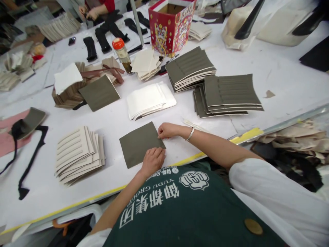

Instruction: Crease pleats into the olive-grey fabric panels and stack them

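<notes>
A dark olive-grey rectangular panel, perhaps fabric or leather, lies flat on the white table near its front edge. My right hand, with a silver bangle at the wrist, pinches the panel's right edge between thumb and fingers. Over the near right corner my left hand rests, its fingers laid on the surface and its thumb hidden. Just left is a pile of cream panels with stitched rows. Beyond the panel sits a stack of white sheets. Two stacks of olive panels, one nearer and one farther, stand to the right.
Farther back are a red patterned box, a jar with an orange lid and a tied brown bundle. Black straps lie at left. A co-worker's hands show at the back. Yellow tape runs along the front edge.
</notes>
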A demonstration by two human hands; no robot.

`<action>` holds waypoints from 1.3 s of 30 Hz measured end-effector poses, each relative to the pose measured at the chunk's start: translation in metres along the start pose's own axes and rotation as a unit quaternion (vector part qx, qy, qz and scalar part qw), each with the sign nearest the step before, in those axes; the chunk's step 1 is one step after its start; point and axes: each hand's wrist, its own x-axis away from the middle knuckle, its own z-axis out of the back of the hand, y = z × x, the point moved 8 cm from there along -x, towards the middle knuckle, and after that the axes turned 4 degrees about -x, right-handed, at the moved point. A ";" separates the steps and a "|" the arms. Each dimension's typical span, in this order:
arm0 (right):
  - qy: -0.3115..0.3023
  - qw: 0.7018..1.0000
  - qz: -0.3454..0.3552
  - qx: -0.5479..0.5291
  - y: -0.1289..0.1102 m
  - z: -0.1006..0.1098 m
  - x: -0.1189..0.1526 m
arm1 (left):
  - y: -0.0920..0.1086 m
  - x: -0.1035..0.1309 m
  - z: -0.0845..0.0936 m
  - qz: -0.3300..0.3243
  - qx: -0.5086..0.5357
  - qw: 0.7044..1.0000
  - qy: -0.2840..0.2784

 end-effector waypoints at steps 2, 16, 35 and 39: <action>-0.008 1.000 0.007 0.023 -0.002 0.000 0.000 | -0.003 -0.005 -0.001 0.020 0.006 1.000 -0.007; -0.021 0.973 0.060 0.220 -0.017 -0.001 -0.008 | -0.027 -0.019 -0.013 0.149 0.096 0.984 -0.011; 0.040 0.972 0.088 0.214 -0.023 0.028 -0.044 | -0.038 -0.026 -0.025 0.165 0.113 0.975 -0.092; 0.008 0.974 0.083 0.212 -0.024 0.028 -0.048 | -0.041 -0.029 -0.026 0.166 0.121 0.972 -0.118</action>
